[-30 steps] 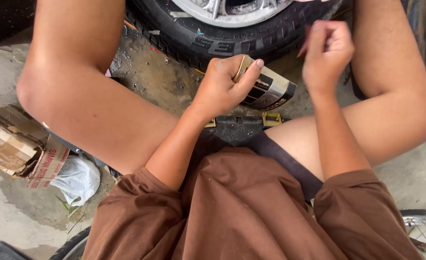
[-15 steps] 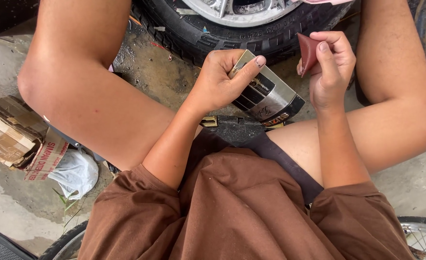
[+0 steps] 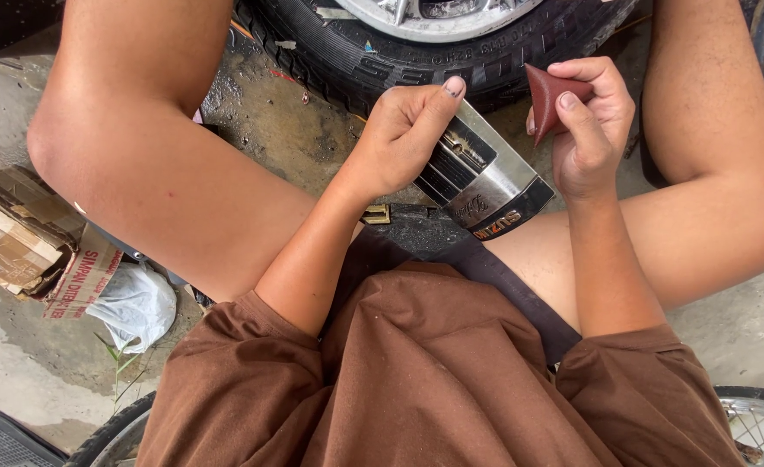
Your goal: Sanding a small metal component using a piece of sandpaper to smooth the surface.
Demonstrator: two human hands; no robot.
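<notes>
A black tyre (image 3: 330, 52) on a silver alloy wheel (image 3: 438, 17) stands on stained concrete. At left, torn cardboard boxes (image 3: 15, 229) lie beside a crumpled white plastic bag (image 3: 136, 304); a spoked wheel (image 3: 758, 419) shows bottom right

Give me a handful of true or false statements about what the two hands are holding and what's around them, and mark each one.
1. The left hand grips a metal and black part. True.
2. The right hand holds a screwdriver. False: it pinches a folded reddish-brown sheet.
3. A tyre lies just beyond the hands. True.
4. The reddish-brown sheet is pressed flat on the part. False: it is held just above it.
5. Flattened cardboard lies to the person's right. False: it lies to the left, by a white plastic bag.
</notes>
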